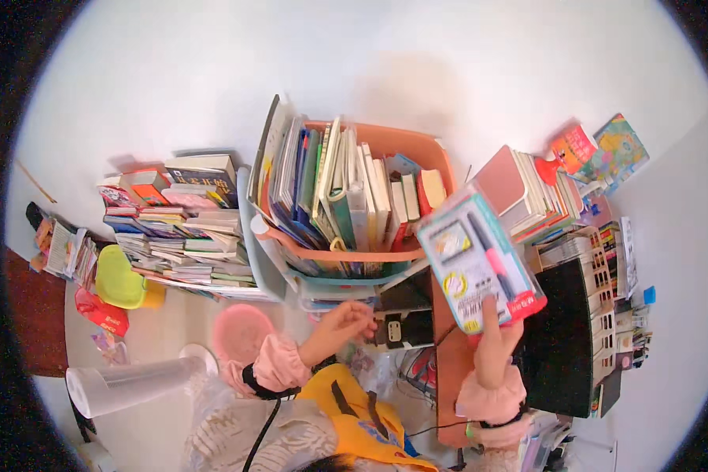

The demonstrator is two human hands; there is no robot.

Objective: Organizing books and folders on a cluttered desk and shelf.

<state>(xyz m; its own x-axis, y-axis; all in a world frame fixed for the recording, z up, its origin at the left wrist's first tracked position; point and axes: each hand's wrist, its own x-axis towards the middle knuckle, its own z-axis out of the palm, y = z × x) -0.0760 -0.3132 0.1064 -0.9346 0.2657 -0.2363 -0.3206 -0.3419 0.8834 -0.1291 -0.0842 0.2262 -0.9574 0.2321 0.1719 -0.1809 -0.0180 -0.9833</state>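
Observation:
My right hand (492,338) holds a blister-packed pen set (468,256) with a clear front and teal and red edging, raised at the right of the orange bin. My left hand (342,330) hangs below the bin, fingers loosely bent and apart with nothing seen in them, beside a dark item with a phone-like shape (397,330). The orange bin (409,138) is packed with upright books and folders (338,189). A clear tray (330,296) lies beneath it, partly hidden.
Piled books (181,252) fill the left; more books (511,181) and a black shelf unit (558,346) stand at right. A pink basin (242,334), white cylinder (126,389), lime container (118,275), yellow bag (330,389) and brown wooden surface (452,377) surround my hands.

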